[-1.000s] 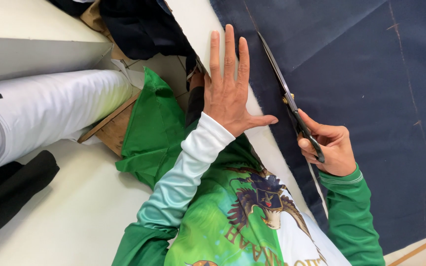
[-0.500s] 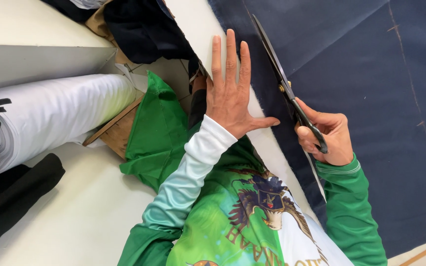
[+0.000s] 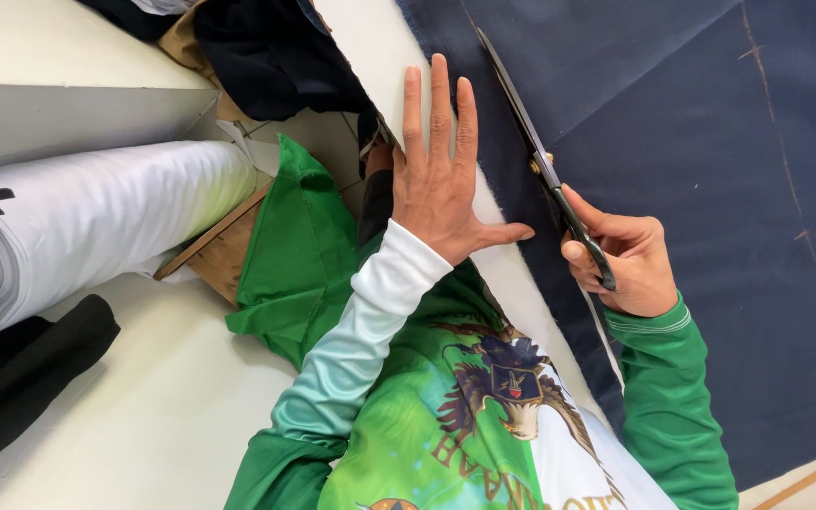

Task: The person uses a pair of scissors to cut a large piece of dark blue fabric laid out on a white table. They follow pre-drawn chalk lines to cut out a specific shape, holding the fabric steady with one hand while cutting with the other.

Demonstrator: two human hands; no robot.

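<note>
Your right hand [image 3: 630, 260] is closed round the handles of black scissors [image 3: 540, 161], blades lying on navy fabric [image 3: 691, 170] by its edge, while your left hand [image 3: 441, 175] presses flat, fingers spread, just beside them.

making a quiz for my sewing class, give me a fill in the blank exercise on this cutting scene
1. The right hand holds a pair of ____.
2. The left hand lies flat with its fingers ____.
3. The fabric being cut is dark ____.
4. The roll of cloth at the side is ____.

Missing words: scissors; straight; blue; white
</note>
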